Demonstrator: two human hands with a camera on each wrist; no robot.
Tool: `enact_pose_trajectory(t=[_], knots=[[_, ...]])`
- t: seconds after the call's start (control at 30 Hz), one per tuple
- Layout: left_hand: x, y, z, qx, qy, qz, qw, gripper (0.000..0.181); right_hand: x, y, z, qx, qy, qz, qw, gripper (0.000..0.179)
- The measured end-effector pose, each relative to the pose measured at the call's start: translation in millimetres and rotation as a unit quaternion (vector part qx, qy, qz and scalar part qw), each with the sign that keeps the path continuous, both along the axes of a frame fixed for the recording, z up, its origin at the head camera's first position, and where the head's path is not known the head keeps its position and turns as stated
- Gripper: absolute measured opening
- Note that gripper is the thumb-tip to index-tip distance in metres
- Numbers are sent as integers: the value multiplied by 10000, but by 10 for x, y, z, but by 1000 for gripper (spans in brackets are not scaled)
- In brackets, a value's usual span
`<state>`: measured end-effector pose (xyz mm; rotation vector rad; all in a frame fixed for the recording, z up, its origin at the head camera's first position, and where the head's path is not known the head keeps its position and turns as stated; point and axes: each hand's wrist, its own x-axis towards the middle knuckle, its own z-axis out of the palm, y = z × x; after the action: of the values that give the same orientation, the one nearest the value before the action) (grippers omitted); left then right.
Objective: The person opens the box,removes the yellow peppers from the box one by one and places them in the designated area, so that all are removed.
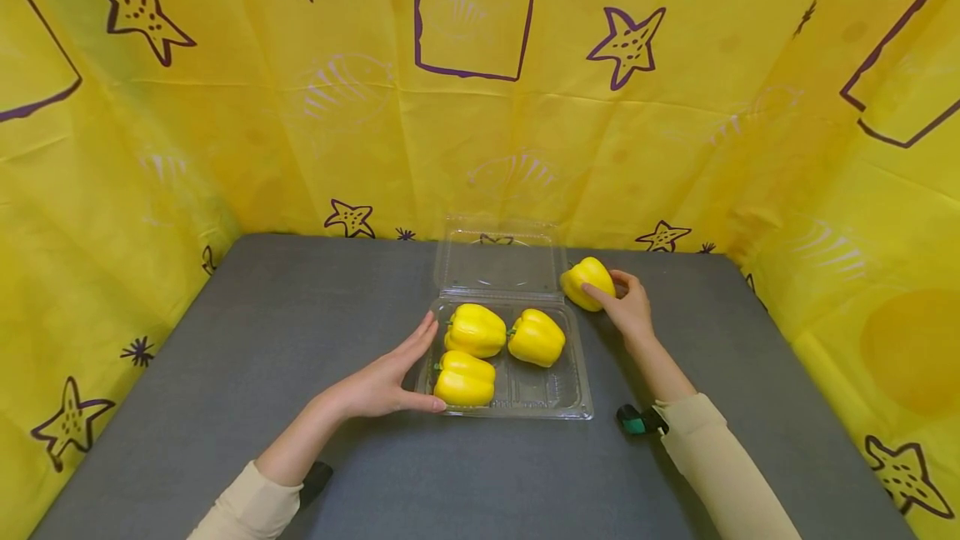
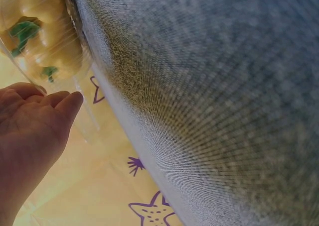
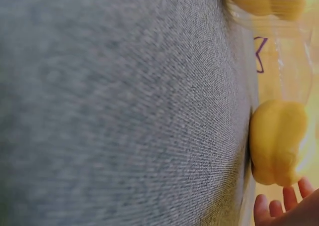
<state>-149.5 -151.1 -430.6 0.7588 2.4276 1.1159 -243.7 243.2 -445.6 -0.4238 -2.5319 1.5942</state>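
Note:
A clear plastic clamshell container (image 1: 551, 398) lies on the table with its lid (image 1: 498, 261) folded back. Inside are three yellow bell peppers: one back left (image 1: 476, 330), one front left (image 1: 465, 379) and one at the right (image 1: 536, 338). My left hand (image 1: 382, 377) rests against the container's left side, fingers extended and thumb by the front edge. Right of the lid, a fourth yellow bell pepper (image 1: 588, 283) sits on the table. My right hand (image 1: 628, 302) is at its right side, thumb overlapping it in the head view; in the right wrist view the fingers (image 3: 289, 198) are loosely spread by its end.
The grey table (image 1: 315, 290) has a yellow patterned cloth (image 1: 480, 132) along its back and sides. A black band with a green patch (image 1: 633, 421) is at my right wrist.

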Motion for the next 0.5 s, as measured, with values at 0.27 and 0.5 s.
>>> enact_pose_trajectory(t=[0.27, 0.5], knots=[[1, -6, -7, -15, -71, 24, 10000, 117, 152, 1, 40, -34, 207, -139, 9997, 79], [-3, -5, -11, -9, -25, 9, 10000, 117, 294, -68, 125, -107, 459, -252, 9986, 77]])
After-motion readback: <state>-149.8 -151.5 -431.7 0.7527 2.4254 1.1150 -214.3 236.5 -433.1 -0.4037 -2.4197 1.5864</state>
